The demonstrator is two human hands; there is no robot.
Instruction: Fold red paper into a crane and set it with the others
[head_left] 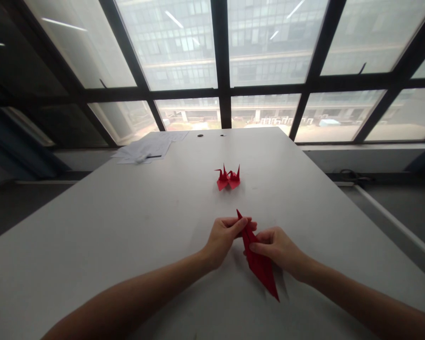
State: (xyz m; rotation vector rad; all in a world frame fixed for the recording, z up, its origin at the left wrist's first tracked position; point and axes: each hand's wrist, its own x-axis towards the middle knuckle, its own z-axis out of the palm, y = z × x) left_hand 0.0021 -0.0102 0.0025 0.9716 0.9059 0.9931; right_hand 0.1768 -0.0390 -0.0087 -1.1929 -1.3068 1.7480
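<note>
Red paper (260,264) near centre on surface (127,226), left hand (224,238) pinching far tip, right hand (276,248) pinching mid-body; best creased slowly, edges aligned, finished crane (228,179) beyond undisturbed.

Both forearms bare, no sleeves, L grip (224,237) & R grip (275,248) ungloved.

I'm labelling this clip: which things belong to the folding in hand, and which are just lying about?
In hand:
long pointed red folded paper, held by left hand and right hand
finished small red paper crane, likely of the same folding

Lying about:
loose white paper sheets at the white table's far corner
</note>
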